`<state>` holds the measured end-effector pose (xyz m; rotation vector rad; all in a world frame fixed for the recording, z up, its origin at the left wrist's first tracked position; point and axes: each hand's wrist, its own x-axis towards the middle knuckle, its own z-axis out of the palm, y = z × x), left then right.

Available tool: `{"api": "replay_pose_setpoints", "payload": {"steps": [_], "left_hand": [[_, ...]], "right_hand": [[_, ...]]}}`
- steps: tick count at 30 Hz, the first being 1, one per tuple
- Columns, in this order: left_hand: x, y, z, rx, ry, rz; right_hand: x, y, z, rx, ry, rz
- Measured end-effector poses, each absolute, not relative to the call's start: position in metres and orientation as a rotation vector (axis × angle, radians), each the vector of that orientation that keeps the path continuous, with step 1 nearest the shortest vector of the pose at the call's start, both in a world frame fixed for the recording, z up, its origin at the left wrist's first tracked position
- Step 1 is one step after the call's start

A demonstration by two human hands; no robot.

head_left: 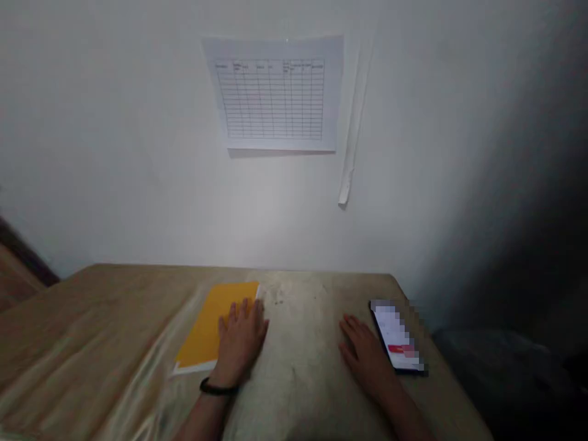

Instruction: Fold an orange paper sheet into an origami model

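My left hand (242, 340) lies flat with its fingers spread over the right part of a yellow sheet or folder (202, 327). White paper edges show along the bottom and right of the yellow cover. A dark band circles my left wrist. On the cloth to the right rests my right hand (365, 352), palm down, fingers stretched out and holding nothing. Just beside it, on its right, lies a phone (388, 327) with a lit white screen and a red patch; part of it is blurred out by pixels.
A beige, wrinkled cloth (298, 367) covers the table, which meets a white wall (138, 153). Taped to the wall is a printed grid sheet (275, 101), with a hanging white strip (351, 141) next to it. Dark, indistinct shapes lie beyond the table's right edge.
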<state>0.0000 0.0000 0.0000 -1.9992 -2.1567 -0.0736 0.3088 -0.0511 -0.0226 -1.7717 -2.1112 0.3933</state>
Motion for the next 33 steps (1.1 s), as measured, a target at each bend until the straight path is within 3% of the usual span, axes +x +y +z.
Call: {"api": "replay_pose_setpoints", "payload": {"steps": [33], "left_hand": [[0.025, -0.012, 0.031, -2.064, -2.384, -0.306]], "right_hand": [[0.318, -0.049, -0.032, -1.749, -2.084, 0.374]]}}
